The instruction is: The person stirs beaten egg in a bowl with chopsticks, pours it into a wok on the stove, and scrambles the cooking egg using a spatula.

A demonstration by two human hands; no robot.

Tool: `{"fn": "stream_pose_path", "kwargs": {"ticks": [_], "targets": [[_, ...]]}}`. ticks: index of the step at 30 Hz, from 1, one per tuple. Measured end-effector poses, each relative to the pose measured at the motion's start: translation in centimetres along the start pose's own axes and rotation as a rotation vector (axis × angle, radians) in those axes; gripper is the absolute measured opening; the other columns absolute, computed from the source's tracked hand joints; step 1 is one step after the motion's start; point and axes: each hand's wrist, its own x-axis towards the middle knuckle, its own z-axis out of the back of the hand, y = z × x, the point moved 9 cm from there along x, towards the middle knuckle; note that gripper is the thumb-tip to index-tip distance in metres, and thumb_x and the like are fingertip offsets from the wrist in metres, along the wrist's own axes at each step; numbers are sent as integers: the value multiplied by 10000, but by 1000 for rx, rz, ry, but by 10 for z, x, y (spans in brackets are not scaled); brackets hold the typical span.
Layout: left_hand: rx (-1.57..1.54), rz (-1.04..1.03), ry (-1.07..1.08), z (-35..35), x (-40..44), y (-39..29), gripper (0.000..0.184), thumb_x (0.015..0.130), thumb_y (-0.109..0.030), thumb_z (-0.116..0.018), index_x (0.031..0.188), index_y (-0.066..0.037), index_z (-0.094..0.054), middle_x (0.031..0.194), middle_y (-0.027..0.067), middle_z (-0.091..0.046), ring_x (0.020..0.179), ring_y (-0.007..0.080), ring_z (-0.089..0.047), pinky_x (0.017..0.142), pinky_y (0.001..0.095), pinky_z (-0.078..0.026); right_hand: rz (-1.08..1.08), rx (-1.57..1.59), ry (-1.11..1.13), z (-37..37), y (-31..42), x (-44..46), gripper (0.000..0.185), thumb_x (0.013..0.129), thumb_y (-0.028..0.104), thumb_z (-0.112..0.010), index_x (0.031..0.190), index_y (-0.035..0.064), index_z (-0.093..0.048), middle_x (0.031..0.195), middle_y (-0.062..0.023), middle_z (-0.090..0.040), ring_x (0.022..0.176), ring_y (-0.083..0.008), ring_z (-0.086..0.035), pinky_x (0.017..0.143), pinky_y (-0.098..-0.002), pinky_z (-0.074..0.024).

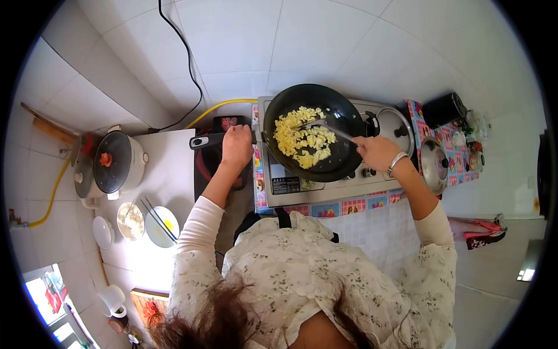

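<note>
A dark wok (347, 156) sits on the left side of the gas stove, and crumbled scrambled egg (288, 135) lies mostly in its left half. My left hand (237, 145) is closed around the wok's long black handle (209, 140). From the right, my right hand (379, 153) grips a metal spatula (337, 130) whose blade rests among the egg pieces; the blade is partly covered by egg. A bracelet circles my right wrist.
Left of the stove stand a white electric pot (138, 166), a bowl of rice-like white food (130, 221) and a bowl with chopsticks (164, 238). A lidded pot (395, 131) occupies the right burner. A metal lid (433, 166) lies beyond it. A yellow hose (224, 103) runs behind.
</note>
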Motion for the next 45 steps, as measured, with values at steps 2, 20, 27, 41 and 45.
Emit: {"fn": "stream_pose_path", "kwargs": {"ticks": [2,20,27,41,45], "targets": [[27,2,15,-1,-1,1,141,634,-43,-601,764,-47,-548,770,104,-574,826,253,-570,764,334,-431,20,15,-10,-1,-3,1,323,865,201,-451,1150,104,-566,864,-207,-643,809,-388,-613,773,-458,-486],[3,18,21,-3,0,2,154,629,-37,-607,771,-45,-551,774,105,-573,833,250,-568,785,328,-423,-7,30,-51,-4,-7,-21,302,875,193,-447,1144,129,-571,839,-209,-637,792,-396,-604,736,-479,-477],[32,20,46,-6,0,0,145,635,-46,-603,771,-49,-551,792,98,-575,848,246,-565,787,332,-422,-39,238,-38,-4,-41,-53,313,900,196,-447,1174,74,-540,826,-211,-609,783,-384,-581,738,-426,-454],[8,8,27,0,0,-1,159,613,-32,-612,757,-51,-549,774,94,-569,822,247,-563,778,336,-420,43,248,-111,1,-3,-73,314,891,227,-462,1182,150,-552,741,-180,-622,686,-375,-601,653,-433,-481],[15,9,29,0,0,-1,162,617,-41,-623,761,-52,-552,783,95,-569,834,243,-562,784,332,-420,26,81,-33,-13,19,-76,342,875,193,-471,1207,131,-524,681,-189,-615,644,-368,-608,619,-468,-481]]}}
